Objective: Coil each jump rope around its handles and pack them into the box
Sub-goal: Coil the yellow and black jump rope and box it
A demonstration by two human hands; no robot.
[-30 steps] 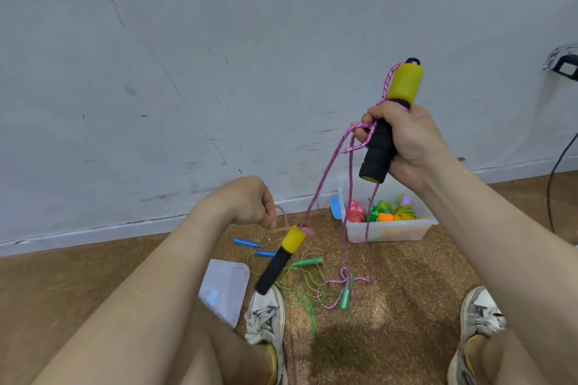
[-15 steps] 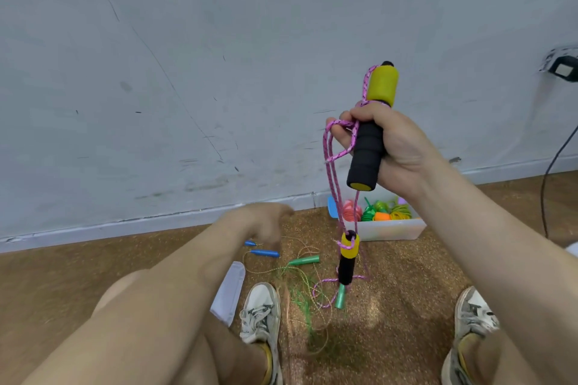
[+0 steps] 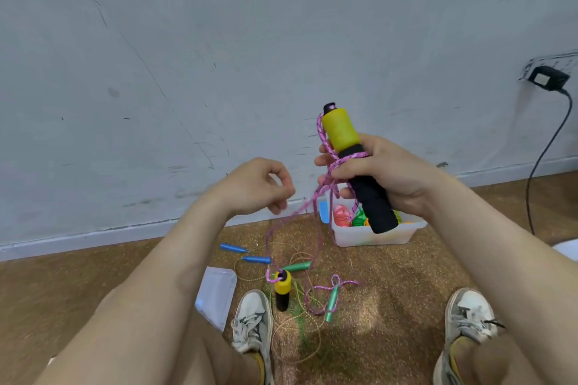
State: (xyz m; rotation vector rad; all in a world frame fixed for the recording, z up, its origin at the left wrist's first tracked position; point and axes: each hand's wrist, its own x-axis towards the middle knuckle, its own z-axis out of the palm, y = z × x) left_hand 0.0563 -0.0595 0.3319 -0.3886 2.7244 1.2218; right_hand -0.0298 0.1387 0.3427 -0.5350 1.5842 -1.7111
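Right grip (image 3: pixel 384 175) clamped on handle (image 3: pixel 341 131) — left grip (image 3: pixel 256 187) near pink rope (image 3: pixel 319 247), hold unclear — dangling slack may snag green handle (image 3: pixel 297 266)

right hand (image 3: pixel 384 175) grips yellow-black handle (image 3: pixel 359 166), tilted, yellow end up | pink rope (image 3: pixel 317 197) wrapped over handle and fingers, trailing down to second handle (image 3: pixel 282 289) beside left shoe (image 3: pixel 253 319) | left hand (image 3: pixel 256 187) curled just beside rope, hold unclear | box (image 3: pixel 372 236) of coiled ropes by wall | blue handles (image 3: pixel 245 254), green handle (image 3: pixel 297 266) on floor
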